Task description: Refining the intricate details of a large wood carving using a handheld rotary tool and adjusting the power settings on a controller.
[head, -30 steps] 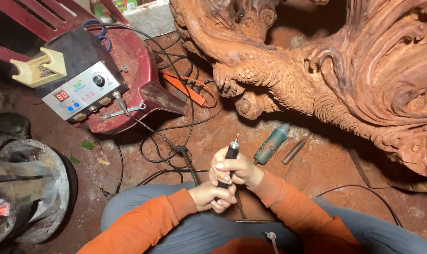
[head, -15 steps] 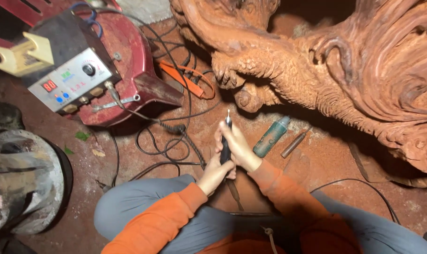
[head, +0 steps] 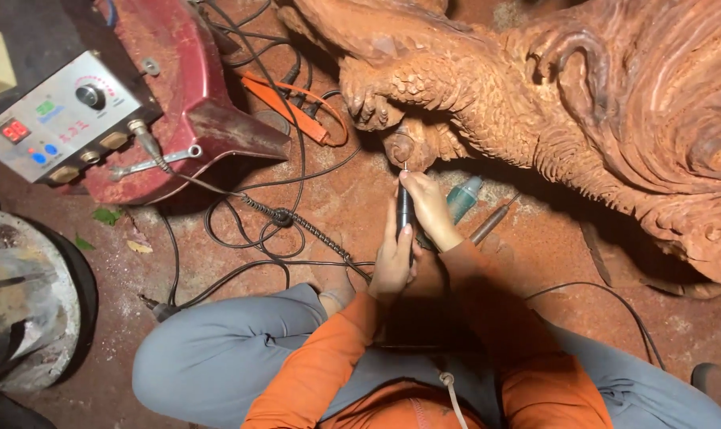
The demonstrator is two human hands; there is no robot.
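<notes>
Gripping a rotary carving tool (head: pixel 404 210), both hands (head: pixel 412 234) press its tip to the wood carving (head: pixel 535 95).

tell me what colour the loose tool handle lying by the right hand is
Teal green handle, seen in the head view.

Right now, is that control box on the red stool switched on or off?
On. The grey control box shows a lit red number display and a lit green one on its face. Whether the handheld carving tool is spinning, cannot tell.

Both hands (head: pixel 412 234) on rotary tool (head: pixel 404 210) — wood carving (head: pixel 535 87)
</notes>
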